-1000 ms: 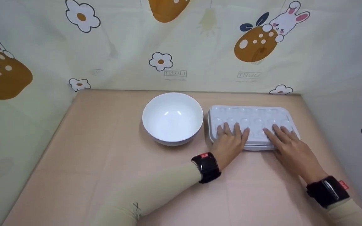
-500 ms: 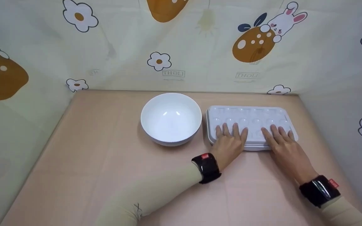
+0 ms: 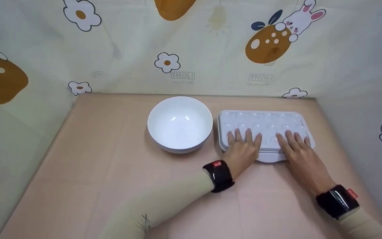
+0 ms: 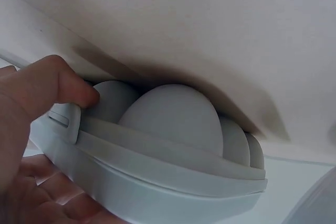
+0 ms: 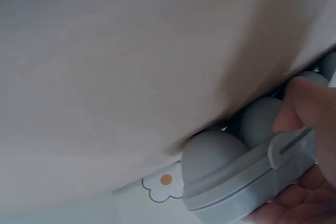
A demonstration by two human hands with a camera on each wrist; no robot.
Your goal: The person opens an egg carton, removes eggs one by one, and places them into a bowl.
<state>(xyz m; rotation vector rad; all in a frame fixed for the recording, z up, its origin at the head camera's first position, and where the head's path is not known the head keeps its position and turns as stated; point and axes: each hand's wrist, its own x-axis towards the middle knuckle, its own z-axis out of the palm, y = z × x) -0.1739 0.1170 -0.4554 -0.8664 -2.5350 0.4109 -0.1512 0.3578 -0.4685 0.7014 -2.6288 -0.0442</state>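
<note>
A pale grey lidded tray point(image 3: 267, 121) with round cups lies on the table, right of centre. My left hand point(image 3: 244, 141) holds its near left part, fingers spread flat on the lid. In the left wrist view the thumb point(image 4: 52, 85) is tucked under the tray's point(image 4: 168, 124) rim beside the domed cup bottoms. My right hand point(image 3: 295, 142) holds the near right part the same way, and the right wrist view shows its thumb point(image 5: 310, 103) under the tray point(image 5: 220, 161). The tray's near edge sits slightly off the table.
An empty white bowl point(image 3: 179, 123) stands just left of the tray, close to its left end. The beige table point(image 3: 104, 172) is walled on three sides by a cream curtain point(image 3: 211, 49) printed with flowers and rabbits.
The tray's near edge has come up a little and drawn slightly toward me. Both hands stay on the tray and the bowl has not moved.
</note>
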